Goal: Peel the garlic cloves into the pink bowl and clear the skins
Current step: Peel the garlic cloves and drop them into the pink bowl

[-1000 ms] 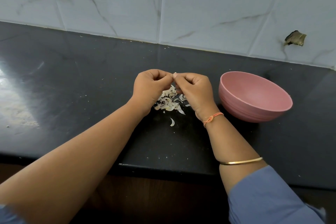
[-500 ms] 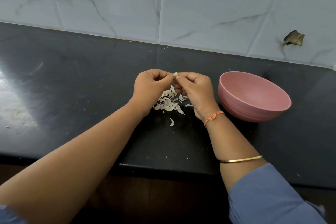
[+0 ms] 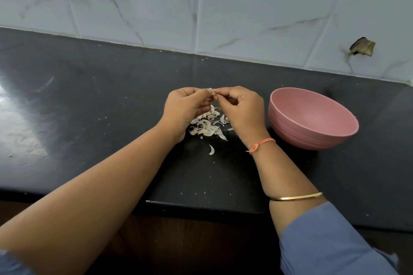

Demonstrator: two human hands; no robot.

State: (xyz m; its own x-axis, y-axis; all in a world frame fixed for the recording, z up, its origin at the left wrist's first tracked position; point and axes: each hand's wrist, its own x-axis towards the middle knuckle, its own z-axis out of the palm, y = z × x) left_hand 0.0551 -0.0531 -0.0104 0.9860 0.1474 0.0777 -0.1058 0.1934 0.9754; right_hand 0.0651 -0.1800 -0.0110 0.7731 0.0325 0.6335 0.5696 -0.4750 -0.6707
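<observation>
A person's left hand point(image 3: 185, 107) and right hand point(image 3: 241, 109) meet above a dark counter point(image 3: 111, 107). The fingers point(image 3: 225, 91) of both hands are curled in tight, and the tips pinch one small pale garlic clove point(image 3: 211, 91) between them. Both wrists are bent and lifted off the counter, with the knuckles facing up and the forearms angling in from either side. The clove seems to be held up like this so that skin picked off it falls clear. Directly below the fingers lies a loose heap of papery skins point(image 3: 207, 126), with one stray skin point(image 3: 211, 149) nearer the person. The pink bowl point(image 3: 290, 127) stands just to the right of the right hand, probably within easy reach for dropping in the peeled clove. Whether it holds any cloves cannot be told.
</observation>
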